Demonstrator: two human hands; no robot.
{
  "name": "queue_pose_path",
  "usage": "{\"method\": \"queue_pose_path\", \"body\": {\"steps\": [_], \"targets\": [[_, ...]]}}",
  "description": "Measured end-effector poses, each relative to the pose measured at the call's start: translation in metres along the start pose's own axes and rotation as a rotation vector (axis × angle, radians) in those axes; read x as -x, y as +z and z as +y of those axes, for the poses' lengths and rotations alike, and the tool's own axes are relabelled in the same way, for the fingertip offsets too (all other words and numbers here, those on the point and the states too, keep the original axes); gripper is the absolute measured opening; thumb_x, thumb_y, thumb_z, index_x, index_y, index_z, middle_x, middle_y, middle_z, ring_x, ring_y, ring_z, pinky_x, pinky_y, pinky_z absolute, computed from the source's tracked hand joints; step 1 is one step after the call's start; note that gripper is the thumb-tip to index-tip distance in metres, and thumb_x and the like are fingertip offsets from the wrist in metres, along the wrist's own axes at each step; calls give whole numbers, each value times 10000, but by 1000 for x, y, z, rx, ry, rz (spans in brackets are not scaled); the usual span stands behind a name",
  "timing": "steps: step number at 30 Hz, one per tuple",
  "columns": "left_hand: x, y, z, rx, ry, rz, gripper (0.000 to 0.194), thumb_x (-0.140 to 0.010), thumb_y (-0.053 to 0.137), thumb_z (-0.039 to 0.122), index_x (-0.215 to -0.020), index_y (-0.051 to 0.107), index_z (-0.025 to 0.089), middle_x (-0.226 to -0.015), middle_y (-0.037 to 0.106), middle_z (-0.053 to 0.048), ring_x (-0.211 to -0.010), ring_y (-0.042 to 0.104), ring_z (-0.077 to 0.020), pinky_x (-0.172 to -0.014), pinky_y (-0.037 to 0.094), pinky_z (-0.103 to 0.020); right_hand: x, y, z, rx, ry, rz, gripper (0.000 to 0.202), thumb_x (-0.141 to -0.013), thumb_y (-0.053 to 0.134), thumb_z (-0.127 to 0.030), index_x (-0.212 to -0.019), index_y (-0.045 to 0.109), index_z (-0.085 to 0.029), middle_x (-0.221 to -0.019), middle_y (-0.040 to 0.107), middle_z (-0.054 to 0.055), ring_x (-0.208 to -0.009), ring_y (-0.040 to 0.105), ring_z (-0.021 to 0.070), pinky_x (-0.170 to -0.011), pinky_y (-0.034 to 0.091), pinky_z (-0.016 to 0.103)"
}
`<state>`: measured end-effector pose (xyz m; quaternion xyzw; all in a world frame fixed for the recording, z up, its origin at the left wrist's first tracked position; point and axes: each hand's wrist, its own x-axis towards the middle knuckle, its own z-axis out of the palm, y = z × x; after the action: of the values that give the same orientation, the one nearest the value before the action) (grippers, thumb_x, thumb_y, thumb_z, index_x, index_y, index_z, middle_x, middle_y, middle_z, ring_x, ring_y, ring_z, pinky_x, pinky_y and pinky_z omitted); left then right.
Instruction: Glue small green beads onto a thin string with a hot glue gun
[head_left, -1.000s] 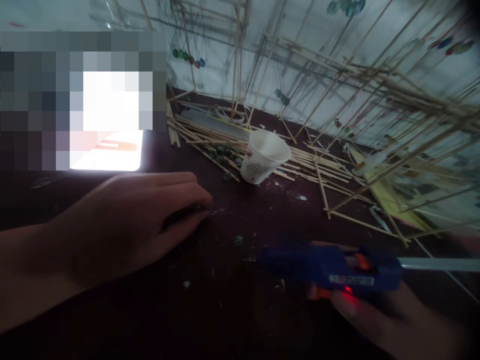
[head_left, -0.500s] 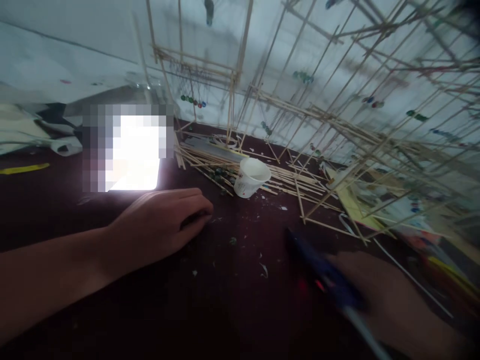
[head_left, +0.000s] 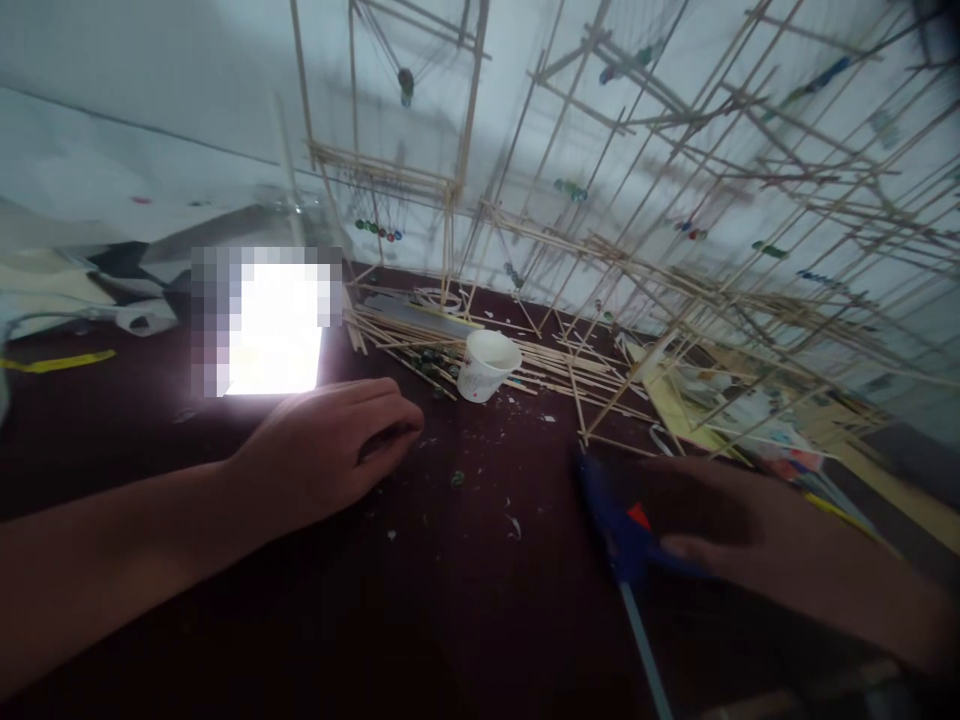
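Observation:
My left hand rests on the dark table with its fingers curled and the tips brought together; nothing shows in it. In my right hand is a blue hot glue gun with a red-orange part, blurred at the edges. A long pale glue stick sticks out of its rear toward me. A white paper cup stands past the hands, between them. A small green glass marble lies on the table, amid white scraps.
A frame of thin wooden sticks with hanging marbles fills the back and right. Loose sticks lie behind the cup, beside dark marbles. A bright screen glows at left, near a yellow strip.
My right hand has turned the glue gun, so its glue stick now points more toward me. The view has shifted slightly. My left hand stays resting on the table.

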<state>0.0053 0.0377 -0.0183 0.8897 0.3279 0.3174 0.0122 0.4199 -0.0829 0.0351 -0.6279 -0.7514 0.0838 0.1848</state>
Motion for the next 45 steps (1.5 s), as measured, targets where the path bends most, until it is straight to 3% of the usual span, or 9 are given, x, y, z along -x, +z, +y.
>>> {"method": "queue_pose_path", "body": {"steps": [3,6,8,11,14,19,34,40,45], "targets": [[2,-6,9,-53,72,23,256,-1104,472,307,-1054,716,248,-893,713,-27,-755,667,-203,-721,492,-334,-15,-12,-43,-113,9,149,396,-889,816,-467,-1241,764,-294,-949,836,33,-643,752,201,-569,611,285],[5,-9,14,-94,220,107,198,-1121,474,257,-1124,671,256,-892,717,-19,-737,659,-192,-686,469,-340,-35,1,-93,-276,-166,138,430,-884,796,-349,-1304,726,-289,-1210,796,62,-658,713,153,-612,609,285],[7,-10,16,-110,301,155,153,-1116,494,219,-1155,637,256,-880,720,-14,-718,647,-189,-669,458,-344,-51,20,-119,-307,-239,59,507,-861,792,-275,-1359,698,-245,-1401,724,105,-662,683,129,-713,633,327],[8,-10,19,-134,346,167,144,-1126,488,208,-1160,622,248,-872,718,-11,-713,639,-190,-670,460,-346,-73,47,-141,-389,-281,-132,565,-869,769,-236,-1424,669,-215,-1213,791,64,-703,681,141,-702,601,304],[8,-11,19,-74,321,167,160,-1144,492,235,-1155,651,248,-892,715,2,-708,644,-166,-674,469,-318,-89,63,-143,-531,-255,-223,368,-897,739,-211,-1265,754,-206,-968,802,19,-746,717,154,-681,573,268],[7,-8,17,61,204,119,213,-1155,518,318,-1148,715,238,-938,727,2,-767,687,-131,-730,510,-246,-95,68,-122,-434,-291,-2,123,-913,679,-194,-914,796,-232,-910,815,16,-867,756,179,-817,572,298],[-1,-5,4,345,-365,-24,166,-960,744,471,-943,822,326,-907,764,41,-819,698,-172,-738,506,-264,-97,63,-73,-443,-80,95,165,-880,691,-333,-902,819,-232,-862,827,52,-776,761,233,-700,580,352],[-8,-16,21,654,-756,-40,364,-861,801,629,-906,796,268,-803,717,15,-708,599,-173,-628,449,-261,-91,55,-89,-450,-180,185,351,-849,740,-332,-1175,816,-225,-1266,788,106,-950,744,264,-789,580,407],[-10,-22,45,1005,-741,-24,282,-864,846,510,-886,809,232,-936,716,-8,-784,591,-161,-680,472,-252,-86,55,-122,-777,-43,-168,540,-811,830,-398,-1326,740,-263,-719,685,-30,-582,590,171,-558,471,315]]}}
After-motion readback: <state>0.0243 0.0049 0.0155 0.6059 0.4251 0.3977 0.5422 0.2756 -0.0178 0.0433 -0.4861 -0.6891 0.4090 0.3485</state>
